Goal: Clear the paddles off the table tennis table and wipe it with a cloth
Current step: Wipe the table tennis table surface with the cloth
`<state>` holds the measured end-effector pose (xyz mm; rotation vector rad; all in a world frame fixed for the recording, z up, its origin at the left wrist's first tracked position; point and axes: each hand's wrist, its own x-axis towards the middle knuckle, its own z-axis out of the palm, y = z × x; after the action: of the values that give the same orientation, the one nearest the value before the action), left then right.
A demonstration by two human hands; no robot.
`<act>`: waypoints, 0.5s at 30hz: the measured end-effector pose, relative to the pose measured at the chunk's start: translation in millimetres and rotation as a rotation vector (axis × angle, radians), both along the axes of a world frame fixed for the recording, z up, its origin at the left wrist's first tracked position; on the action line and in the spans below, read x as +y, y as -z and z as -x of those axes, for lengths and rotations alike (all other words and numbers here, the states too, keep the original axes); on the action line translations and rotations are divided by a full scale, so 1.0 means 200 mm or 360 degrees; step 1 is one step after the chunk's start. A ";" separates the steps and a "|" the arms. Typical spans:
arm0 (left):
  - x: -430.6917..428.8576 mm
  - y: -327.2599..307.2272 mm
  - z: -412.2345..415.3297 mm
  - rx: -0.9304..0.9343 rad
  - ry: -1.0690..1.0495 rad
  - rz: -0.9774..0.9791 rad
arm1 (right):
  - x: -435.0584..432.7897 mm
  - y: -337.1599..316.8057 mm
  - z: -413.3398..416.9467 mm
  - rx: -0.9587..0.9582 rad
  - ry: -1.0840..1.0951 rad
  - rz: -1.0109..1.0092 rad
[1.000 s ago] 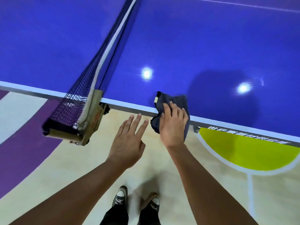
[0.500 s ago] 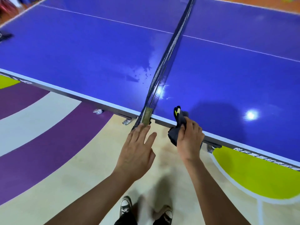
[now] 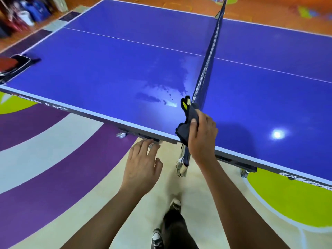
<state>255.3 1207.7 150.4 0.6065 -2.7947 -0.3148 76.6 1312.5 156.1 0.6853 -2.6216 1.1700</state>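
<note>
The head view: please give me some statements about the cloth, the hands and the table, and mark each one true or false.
1. The right hand holds the dark cloth at the near edge of the table. True.
2. The left hand presses flat on the table top. False: it is open, below the table edge, over the floor.
3. A wet patch shows on the blue surface to the left of the net. True.
4. The cloth lies spread flat in the middle of the table. False: it is bunched in the right hand's grip.
5. A paddle lies at the far left corner. True.
</note>
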 end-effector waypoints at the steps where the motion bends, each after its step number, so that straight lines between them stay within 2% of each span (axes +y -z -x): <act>1: -0.05 0.02 0.00 -0.0002 -0.0019 -0.0004 | -0.06 0.00 0.00 -0.0008 -0.0020 -0.0003; 8: -0.37 0.22 0.16 -0.0135 -0.0077 -0.0084 | -0.44 0.17 0.10 -0.0232 -0.0125 -0.0038; 12: -0.53 0.29 0.28 -0.0221 -0.0028 -0.0111 | -0.60 0.33 0.22 -0.0350 -0.0011 -0.0210; 15: -0.68 0.34 0.39 -0.0298 -0.0006 -0.0138 | -0.68 0.45 0.32 -0.0293 0.0049 -0.0458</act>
<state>177.4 1072.0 83.0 0.6945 -2.9705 -0.3999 13.5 1175.7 66.1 0.6081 -2.9807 0.8943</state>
